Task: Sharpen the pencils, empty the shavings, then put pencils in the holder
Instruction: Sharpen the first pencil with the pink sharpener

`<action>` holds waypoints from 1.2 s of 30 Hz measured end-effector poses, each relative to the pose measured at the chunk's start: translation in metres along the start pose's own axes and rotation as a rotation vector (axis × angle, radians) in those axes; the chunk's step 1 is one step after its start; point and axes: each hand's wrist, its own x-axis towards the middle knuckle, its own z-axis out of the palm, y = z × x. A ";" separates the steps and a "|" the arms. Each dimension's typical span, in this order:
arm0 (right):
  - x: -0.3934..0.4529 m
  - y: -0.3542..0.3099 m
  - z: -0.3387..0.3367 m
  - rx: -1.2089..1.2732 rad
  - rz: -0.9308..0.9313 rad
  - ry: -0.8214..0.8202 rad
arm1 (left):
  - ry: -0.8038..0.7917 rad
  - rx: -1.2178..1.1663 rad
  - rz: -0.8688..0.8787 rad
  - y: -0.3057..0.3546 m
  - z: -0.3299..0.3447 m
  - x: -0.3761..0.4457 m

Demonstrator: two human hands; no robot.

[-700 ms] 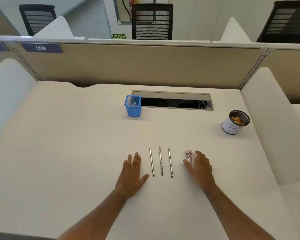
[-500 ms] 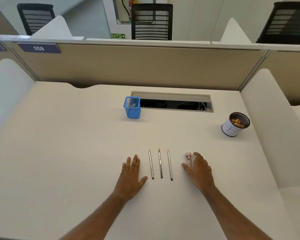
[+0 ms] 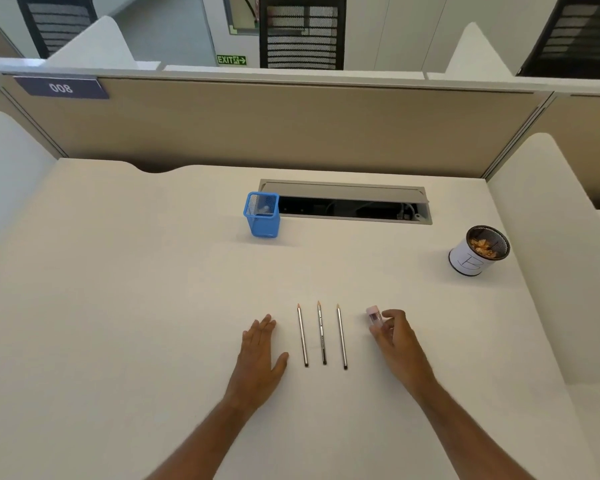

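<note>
I see my left hand (image 3: 261,355) lying flat on the desk (image 3: 118,306) in the lower middle of the frame, fingers straight and together, palm down, holding nothing. Just to its right lie three pencils side by side, apart from one another, tips pointing toward the top of the frame: the left pencil (image 3: 302,336), the middle pencil (image 3: 321,332) and the right pencil (image 3: 342,337). None of them touches either hand.

My right hand (image 3: 397,341) sits right of the pencils with its fingers curled around a small pink sharpener (image 3: 374,315), pinching it near its lower end; the pink cap sticks out past the fingertips toward the upper left. I cannot tell whether the sharpener is lifted or resting on the desk.

Above the pencils, in the middle of the frame, a blue mesh holder (image 3: 262,214) stands upright beside the left end of an open cable tray (image 3: 343,202) set into the desk. Something pale shows inside the holder, too small to make out. At the right edge of the desk stands a white cup (image 3: 471,258) marked with a letter B, with orange-brown shavings inside. A beige partition (image 3: 291,126) with a plate reading 008 (image 3: 61,87) closes the back.
</note>
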 end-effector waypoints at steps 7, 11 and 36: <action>-0.023 -0.046 0.008 0.465 -0.061 -0.278 | 0.101 -0.413 -0.165 0.037 -0.018 0.001; -0.031 -0.070 0.008 0.573 -0.069 -0.341 | 0.062 -0.664 -0.112 0.065 -0.033 0.004; -0.042 -0.092 0.025 0.908 0.108 -0.522 | 0.135 -0.965 -0.102 0.103 -0.064 0.006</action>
